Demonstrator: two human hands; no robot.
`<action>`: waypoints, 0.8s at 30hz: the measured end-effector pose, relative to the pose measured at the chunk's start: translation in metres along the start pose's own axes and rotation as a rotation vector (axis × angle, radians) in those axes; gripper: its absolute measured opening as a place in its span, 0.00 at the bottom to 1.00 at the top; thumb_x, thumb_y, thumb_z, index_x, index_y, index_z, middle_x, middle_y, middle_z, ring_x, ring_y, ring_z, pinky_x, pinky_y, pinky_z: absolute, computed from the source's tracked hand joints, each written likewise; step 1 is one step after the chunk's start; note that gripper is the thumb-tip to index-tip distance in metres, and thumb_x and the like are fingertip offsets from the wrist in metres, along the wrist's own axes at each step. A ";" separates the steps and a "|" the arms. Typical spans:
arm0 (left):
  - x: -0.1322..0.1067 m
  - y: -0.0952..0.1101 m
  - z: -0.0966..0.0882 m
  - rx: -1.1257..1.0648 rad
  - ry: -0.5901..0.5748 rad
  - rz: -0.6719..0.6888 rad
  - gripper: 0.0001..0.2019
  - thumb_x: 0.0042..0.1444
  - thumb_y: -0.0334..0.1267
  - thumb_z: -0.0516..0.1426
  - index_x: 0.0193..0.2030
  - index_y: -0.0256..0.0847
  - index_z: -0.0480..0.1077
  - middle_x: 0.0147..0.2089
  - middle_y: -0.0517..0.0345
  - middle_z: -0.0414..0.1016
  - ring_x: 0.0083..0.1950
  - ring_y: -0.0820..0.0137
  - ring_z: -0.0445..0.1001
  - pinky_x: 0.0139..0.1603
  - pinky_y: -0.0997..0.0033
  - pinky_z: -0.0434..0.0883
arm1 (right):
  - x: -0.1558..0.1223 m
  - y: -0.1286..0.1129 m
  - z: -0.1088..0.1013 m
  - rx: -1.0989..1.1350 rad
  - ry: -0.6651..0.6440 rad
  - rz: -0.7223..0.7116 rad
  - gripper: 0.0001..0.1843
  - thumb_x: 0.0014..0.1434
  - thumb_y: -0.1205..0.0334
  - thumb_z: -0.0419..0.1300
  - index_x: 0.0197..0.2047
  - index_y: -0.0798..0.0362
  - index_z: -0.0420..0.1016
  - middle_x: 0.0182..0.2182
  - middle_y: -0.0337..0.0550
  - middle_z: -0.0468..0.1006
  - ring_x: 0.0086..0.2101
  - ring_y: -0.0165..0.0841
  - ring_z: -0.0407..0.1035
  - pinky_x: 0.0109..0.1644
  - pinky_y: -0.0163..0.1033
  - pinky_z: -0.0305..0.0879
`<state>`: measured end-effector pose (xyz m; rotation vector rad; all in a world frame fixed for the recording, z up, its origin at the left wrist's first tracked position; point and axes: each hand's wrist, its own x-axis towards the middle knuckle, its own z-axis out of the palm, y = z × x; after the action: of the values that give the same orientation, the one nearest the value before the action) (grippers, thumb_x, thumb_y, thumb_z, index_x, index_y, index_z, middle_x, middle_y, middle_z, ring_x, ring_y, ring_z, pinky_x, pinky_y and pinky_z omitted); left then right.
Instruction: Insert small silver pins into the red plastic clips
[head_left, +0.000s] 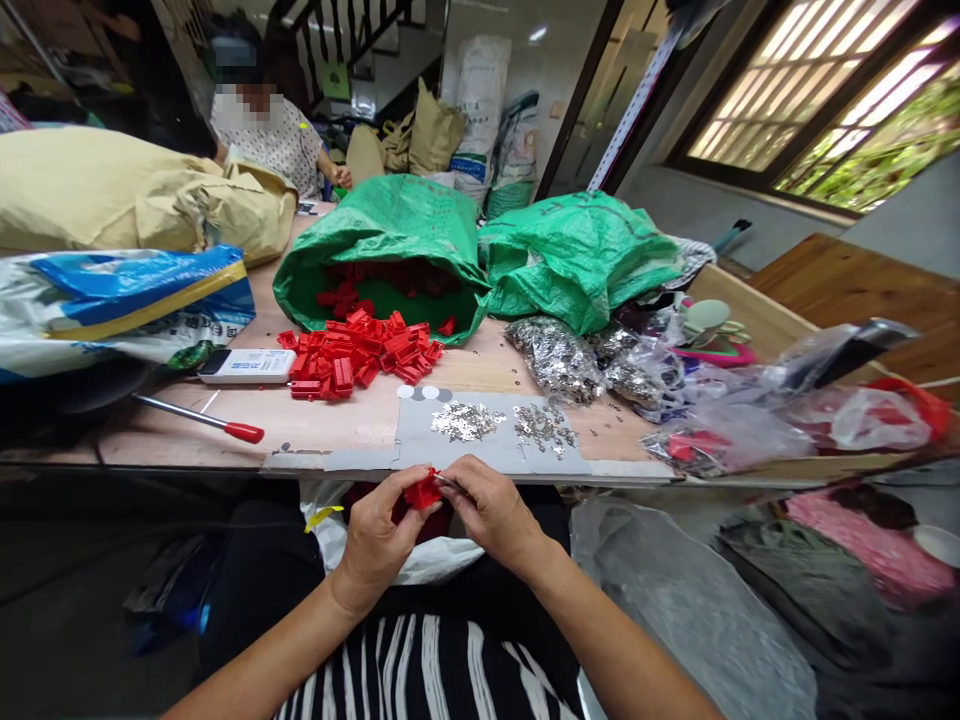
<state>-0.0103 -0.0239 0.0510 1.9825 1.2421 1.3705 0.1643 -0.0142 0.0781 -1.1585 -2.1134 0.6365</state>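
Just in front of the table edge, my left hand [380, 532] grips a small red plastic part [424, 490] between thumb and fingers. My right hand [491, 508] is closed in a pinch at the right side of that part. Something thin and shiny shows at its fingertips, too small to name. Beyond my hands, a grey mat [491, 459] bears two piles of small flat metal pieces, a brighter pile [466, 422] and a duller pile [545, 428]. A heap of red plastic parts [360, 350] spills from the mouth of a green woven sack [405, 215].
A lever with a red grip [244, 432] juts over the table at left, near a white box [247, 366]. Bags of metal pieces [555, 358] lie at right beside a cluttered wooden tray [780, 312]. An open white bag [439, 562] rests on my lap. Another person [266, 140] sits across.
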 end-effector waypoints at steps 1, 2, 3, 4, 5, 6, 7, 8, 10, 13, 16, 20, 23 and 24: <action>0.000 0.000 0.000 0.000 0.003 -0.004 0.14 0.54 0.34 0.60 0.48 0.42 0.70 0.44 0.54 0.80 0.43 0.67 0.79 0.45 0.69 0.76 | 0.000 0.000 -0.002 0.042 0.010 0.021 0.08 0.63 0.65 0.52 0.39 0.53 0.73 0.33 0.45 0.73 0.36 0.33 0.67 0.40 0.37 0.64; 0.000 0.000 0.000 -0.001 0.004 -0.009 0.14 0.54 0.34 0.60 0.48 0.42 0.70 0.44 0.54 0.80 0.43 0.67 0.79 0.45 0.69 0.76 | 0.001 0.000 -0.004 0.086 0.024 0.052 0.08 0.63 0.64 0.52 0.39 0.53 0.73 0.33 0.44 0.73 0.35 0.32 0.67 0.39 0.37 0.64; 0.000 0.000 0.000 -0.003 0.004 -0.013 0.14 0.54 0.35 0.60 0.48 0.42 0.70 0.44 0.54 0.80 0.43 0.66 0.79 0.45 0.69 0.76 | 0.001 0.001 -0.006 0.129 0.042 0.092 0.08 0.63 0.64 0.52 0.39 0.53 0.73 0.32 0.44 0.73 0.34 0.31 0.66 0.38 0.36 0.63; 0.000 -0.001 0.000 -0.005 0.004 -0.017 0.15 0.54 0.35 0.60 0.49 0.43 0.70 0.44 0.54 0.80 0.43 0.66 0.79 0.44 0.68 0.76 | 0.001 0.002 -0.007 0.170 0.058 0.138 0.08 0.63 0.63 0.53 0.39 0.53 0.73 0.31 0.42 0.72 0.32 0.30 0.65 0.37 0.35 0.63; 0.001 -0.001 -0.001 -0.008 0.002 -0.021 0.15 0.53 0.35 0.60 0.49 0.43 0.70 0.44 0.54 0.80 0.43 0.65 0.79 0.45 0.68 0.76 | 0.001 0.003 -0.007 0.208 0.071 0.188 0.08 0.63 0.62 0.53 0.38 0.53 0.72 0.30 0.41 0.72 0.31 0.29 0.64 0.36 0.34 0.62; 0.001 0.000 -0.001 -0.010 0.003 -0.024 0.15 0.53 0.35 0.60 0.49 0.43 0.70 0.44 0.54 0.80 0.43 0.65 0.79 0.44 0.68 0.76 | 0.000 0.004 -0.007 0.244 0.076 0.234 0.07 0.62 0.61 0.54 0.37 0.53 0.71 0.29 0.39 0.71 0.29 0.28 0.63 0.34 0.34 0.61; 0.001 0.000 -0.001 -0.012 0.003 -0.027 0.15 0.53 0.35 0.60 0.49 0.43 0.70 0.44 0.54 0.80 0.43 0.65 0.79 0.44 0.67 0.76 | 0.001 0.004 -0.007 0.280 0.072 0.274 0.07 0.62 0.61 0.54 0.36 0.53 0.70 0.28 0.38 0.70 0.28 0.27 0.61 0.33 0.33 0.60; 0.001 0.000 -0.001 -0.013 0.001 -0.028 0.15 0.53 0.35 0.60 0.49 0.43 0.70 0.44 0.54 0.80 0.43 0.65 0.79 0.45 0.67 0.76 | 0.001 0.005 -0.006 0.315 0.064 0.305 0.06 0.61 0.60 0.55 0.35 0.53 0.69 0.27 0.36 0.69 0.27 0.27 0.60 0.32 0.32 0.59; 0.000 0.000 -0.001 -0.013 -0.007 -0.029 0.15 0.54 0.35 0.60 0.49 0.43 0.70 0.44 0.54 0.80 0.44 0.65 0.79 0.45 0.67 0.76 | 0.002 0.005 -0.003 0.366 0.048 0.343 0.06 0.60 0.59 0.56 0.34 0.53 0.67 0.26 0.35 0.68 0.27 0.26 0.59 0.32 0.32 0.58; -0.001 -0.001 -0.001 -0.019 -0.020 -0.031 0.15 0.54 0.35 0.60 0.49 0.43 0.70 0.44 0.54 0.80 0.44 0.65 0.79 0.46 0.66 0.76 | 0.004 0.005 0.001 0.403 0.032 0.361 0.07 0.57 0.59 0.58 0.32 0.53 0.66 0.26 0.34 0.67 0.27 0.26 0.59 0.32 0.32 0.57; -0.004 -0.002 0.000 -0.038 -0.018 -0.026 0.15 0.54 0.35 0.60 0.49 0.43 0.70 0.45 0.54 0.80 0.44 0.65 0.79 0.46 0.66 0.76 | 0.006 0.005 0.003 0.435 0.020 0.365 0.08 0.55 0.60 0.59 0.31 0.52 0.64 0.26 0.33 0.66 0.28 0.27 0.58 0.32 0.32 0.56; -0.007 -0.003 0.004 -0.063 -0.014 -0.010 0.14 0.54 0.33 0.59 0.49 0.43 0.70 0.46 0.53 0.79 0.46 0.66 0.78 0.48 0.67 0.75 | 0.008 0.007 0.007 0.456 0.007 0.366 0.10 0.54 0.59 0.60 0.28 0.52 0.61 0.25 0.32 0.62 0.27 0.26 0.56 0.32 0.31 0.55; -0.008 -0.002 0.004 -0.073 -0.027 -0.056 0.14 0.54 0.33 0.59 0.49 0.43 0.70 0.45 0.54 0.79 0.45 0.66 0.78 0.48 0.67 0.75 | 0.008 0.007 0.009 0.541 0.010 0.400 0.13 0.52 0.57 0.61 0.28 0.52 0.60 0.24 0.32 0.62 0.27 0.26 0.55 0.31 0.31 0.54; -0.008 -0.003 0.004 -0.083 -0.032 -0.084 0.14 0.54 0.34 0.60 0.49 0.43 0.70 0.45 0.55 0.79 0.45 0.66 0.78 0.47 0.67 0.75 | 0.008 0.007 0.010 0.584 0.005 0.415 0.14 0.52 0.56 0.62 0.28 0.52 0.60 0.24 0.32 0.62 0.26 0.26 0.55 0.30 0.31 0.54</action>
<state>-0.0088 -0.0290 0.0433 1.8671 1.2197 1.3229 0.1580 -0.0050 0.0687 -1.2412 -1.5171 1.3296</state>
